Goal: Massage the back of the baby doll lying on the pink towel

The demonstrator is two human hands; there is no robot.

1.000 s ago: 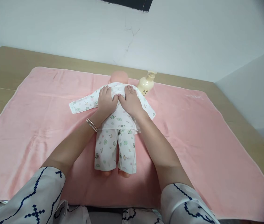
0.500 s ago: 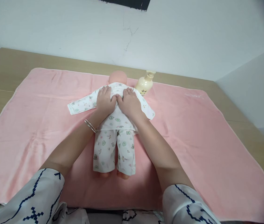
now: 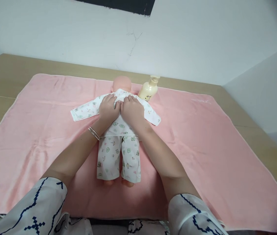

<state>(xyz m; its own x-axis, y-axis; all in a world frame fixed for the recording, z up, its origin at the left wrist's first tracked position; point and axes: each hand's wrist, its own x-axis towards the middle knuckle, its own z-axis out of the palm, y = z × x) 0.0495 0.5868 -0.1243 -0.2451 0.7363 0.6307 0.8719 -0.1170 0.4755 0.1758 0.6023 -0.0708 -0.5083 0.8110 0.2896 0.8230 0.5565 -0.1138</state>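
A baby doll [image 3: 122, 128] in white printed pajamas lies stretched out on a pink mat, its bald head [image 3: 121, 84] pointing away from me. No face shows on it. Both sleeves spread out sideways, and the bare feet stick out of the trouser legs. My left hand [image 3: 109, 108] lies on the left part of the doll's upper torso, fingers extended over the cloth. Beside it, my right hand [image 3: 132, 112] rests on the right part, its fingers slightly bent and its thumb tucked close. The two hands nearly meet at the middle; the cloth under them is hidden.
A pale yellow pump bottle [image 3: 149, 89] stands just right of the doll's head. The pink mat [image 3: 197, 150] covers much of the wooden table [image 3: 245, 114]. Behind the table rises a white wall [image 3: 189, 39] with a dark panel [image 3: 128, 6] at the top.
Both hands have slid slightly toward me on the doll's upper torso. My right thumb has drawn in against the hand. The whole view has shifted a little.
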